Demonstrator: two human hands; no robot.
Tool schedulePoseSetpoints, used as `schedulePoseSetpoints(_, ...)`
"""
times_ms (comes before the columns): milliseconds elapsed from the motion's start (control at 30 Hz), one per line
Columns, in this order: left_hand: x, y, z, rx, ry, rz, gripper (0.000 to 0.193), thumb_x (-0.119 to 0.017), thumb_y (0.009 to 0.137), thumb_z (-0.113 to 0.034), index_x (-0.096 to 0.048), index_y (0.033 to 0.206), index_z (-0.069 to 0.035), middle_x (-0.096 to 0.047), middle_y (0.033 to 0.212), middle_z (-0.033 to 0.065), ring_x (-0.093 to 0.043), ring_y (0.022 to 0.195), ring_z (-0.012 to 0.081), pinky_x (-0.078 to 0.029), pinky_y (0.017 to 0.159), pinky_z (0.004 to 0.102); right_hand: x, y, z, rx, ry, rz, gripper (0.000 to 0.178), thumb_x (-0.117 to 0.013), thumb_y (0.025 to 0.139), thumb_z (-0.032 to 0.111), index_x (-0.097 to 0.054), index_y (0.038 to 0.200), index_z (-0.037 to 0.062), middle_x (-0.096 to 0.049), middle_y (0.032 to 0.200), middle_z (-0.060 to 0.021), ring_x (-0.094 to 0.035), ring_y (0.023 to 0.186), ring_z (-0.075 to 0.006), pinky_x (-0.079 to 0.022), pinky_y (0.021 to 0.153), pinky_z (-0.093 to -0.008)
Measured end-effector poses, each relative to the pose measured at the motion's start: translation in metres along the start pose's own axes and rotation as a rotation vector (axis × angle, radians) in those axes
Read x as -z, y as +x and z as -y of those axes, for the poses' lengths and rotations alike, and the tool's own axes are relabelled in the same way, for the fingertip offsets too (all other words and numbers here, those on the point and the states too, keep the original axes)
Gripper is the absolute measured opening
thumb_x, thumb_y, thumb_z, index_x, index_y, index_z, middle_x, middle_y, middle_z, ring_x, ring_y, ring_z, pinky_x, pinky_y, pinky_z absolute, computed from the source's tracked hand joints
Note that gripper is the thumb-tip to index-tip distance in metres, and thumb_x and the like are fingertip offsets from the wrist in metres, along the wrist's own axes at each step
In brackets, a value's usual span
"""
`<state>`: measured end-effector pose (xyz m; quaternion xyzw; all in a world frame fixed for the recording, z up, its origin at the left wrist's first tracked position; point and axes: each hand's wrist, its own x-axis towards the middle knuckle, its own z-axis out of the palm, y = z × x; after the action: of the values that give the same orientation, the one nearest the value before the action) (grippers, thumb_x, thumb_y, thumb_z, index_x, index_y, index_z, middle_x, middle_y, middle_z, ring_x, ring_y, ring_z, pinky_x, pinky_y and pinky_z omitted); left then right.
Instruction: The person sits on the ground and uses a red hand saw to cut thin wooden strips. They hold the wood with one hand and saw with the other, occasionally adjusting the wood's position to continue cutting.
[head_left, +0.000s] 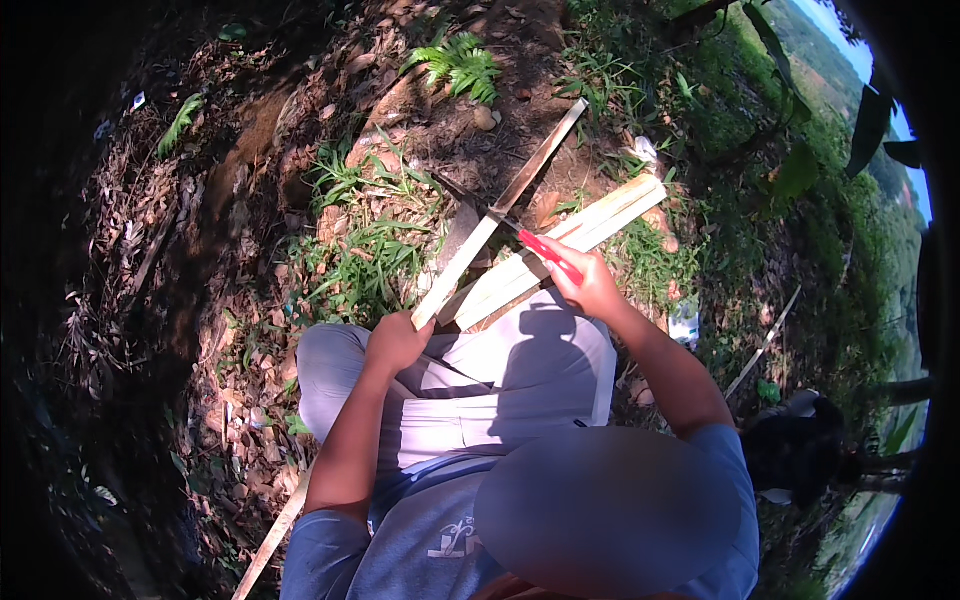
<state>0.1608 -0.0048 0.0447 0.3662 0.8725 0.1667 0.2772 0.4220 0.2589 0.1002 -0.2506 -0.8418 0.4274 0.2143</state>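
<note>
Gripping the near end of a long bamboo strip (497, 218) in the left hand (393, 342), fingers closed around it just above the lap; strip running up and to the right, far end out over bare soil near a small stone (485, 117); right hand (592, 285) closed around the red handle of a knife (535, 245), blade laid against the strip about midway along; both hands held apart, left lower and nearer the body, right higher and further out. Resting across the knees in pale trousers (520, 370), a bundle of split pale slats (575, 240), lying under the right hand and angled up to the right; another thin slat (272, 535) lying on the ground by the left elbow. Spread all around, dry leaves, tufts of grass (365, 255) and a fern (458, 62); dark bag (800, 450) sitting on the slope to the right.
</note>
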Motion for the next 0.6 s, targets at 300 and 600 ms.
schedulePoseSetpoints(300,0.001,0.003,0.000,0.005,-0.008,0.023,0.051,-0.070,0.098,-0.050,-0.081,0.109,-0.001,-0.077,0.101,0.0293,-0.075,0.099,0.0492,-0.060,0.087,0.0547,-0.004,-0.006,-0.005,0.272,-0.431,0.068,0.055,-0.068,0.103,0.016,-0.060,0.157,0.0119,-0.077,0.086,-0.0166,-0.077,0.072,-0.0289,-0.061,0.067,-0.0389)
schedulePoseSetpoints(600,0.005,-0.003,-0.008,0.002,0.013,0.008,0.050,-0.069,0.098,-0.050,-0.080,0.110,-0.003,-0.077,0.099,0.0283,-0.075,0.097,0.0492,-0.059,0.086,0.0541,-0.005,-0.002,-0.057,0.552,-0.589,0.140,0.070,-0.072,0.094,0.021,-0.053,0.161,0.0184,-0.068,0.069,-0.0132,-0.069,0.059,-0.0341,-0.057,0.056,-0.0470)
